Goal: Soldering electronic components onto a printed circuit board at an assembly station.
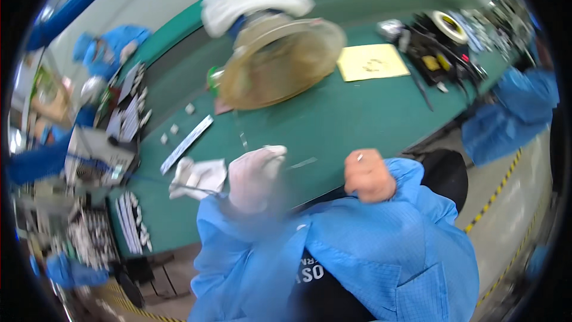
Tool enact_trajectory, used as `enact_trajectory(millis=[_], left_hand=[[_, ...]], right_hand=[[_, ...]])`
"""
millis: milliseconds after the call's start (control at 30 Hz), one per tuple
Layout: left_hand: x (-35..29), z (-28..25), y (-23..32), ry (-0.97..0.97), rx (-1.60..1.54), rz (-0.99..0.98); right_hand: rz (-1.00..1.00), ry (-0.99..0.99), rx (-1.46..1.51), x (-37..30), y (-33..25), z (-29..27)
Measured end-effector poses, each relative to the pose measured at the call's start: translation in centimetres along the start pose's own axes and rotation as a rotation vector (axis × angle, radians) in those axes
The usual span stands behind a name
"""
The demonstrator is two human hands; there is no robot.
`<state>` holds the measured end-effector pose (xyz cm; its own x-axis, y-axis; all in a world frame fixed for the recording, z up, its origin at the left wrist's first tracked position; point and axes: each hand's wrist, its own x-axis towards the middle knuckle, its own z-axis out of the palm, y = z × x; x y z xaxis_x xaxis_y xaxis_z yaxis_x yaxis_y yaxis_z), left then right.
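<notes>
My left hand (257, 176) wears a white glove and is closed above the green table near its front edge. Its fingers are curled in, and what they hold, if anything, is hidden. Bare and also closed, my right hand (368, 176) is held in front of my body, apart from the left. A small shiny spot shows on its fingers; I cannot make out whether it is a ring or a held part. Beside my left hand lies a crumpled white cloth or glove (199, 177). A thin pale streak (304, 163) lies between the hands, blurred.
A large round translucent hood (286, 62), topped with white cloth (256, 3), hangs over the table's middle. A white strip (186, 145) lies at left near small white blocks (174, 128). Yellow paper (373, 62) bears small bits. Dark tools and a tape roll (450, 27) crowd the right.
</notes>
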<state>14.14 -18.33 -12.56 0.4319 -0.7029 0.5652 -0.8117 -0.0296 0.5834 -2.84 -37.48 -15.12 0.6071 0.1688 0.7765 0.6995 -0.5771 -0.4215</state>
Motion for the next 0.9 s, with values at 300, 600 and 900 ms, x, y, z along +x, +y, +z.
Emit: enact_trajectory(millis=[300,600,900], left_hand=[[-9.2,-8.2,-0.3,0.174,0.243,0.013],[-14.0,-8.1,-3.6,0.32,0.485,-0.25],[-13.3,-7.1,-3.7,0.163,0.73,-0.379]], right_hand=[[0.032,-0.246,0.31,5.2,2.2,9.4],[0.139,-0.188,0.245,4.1,2.8,9.3],[0.239,-0.183,0.218,4.1,2.2,9.1]])
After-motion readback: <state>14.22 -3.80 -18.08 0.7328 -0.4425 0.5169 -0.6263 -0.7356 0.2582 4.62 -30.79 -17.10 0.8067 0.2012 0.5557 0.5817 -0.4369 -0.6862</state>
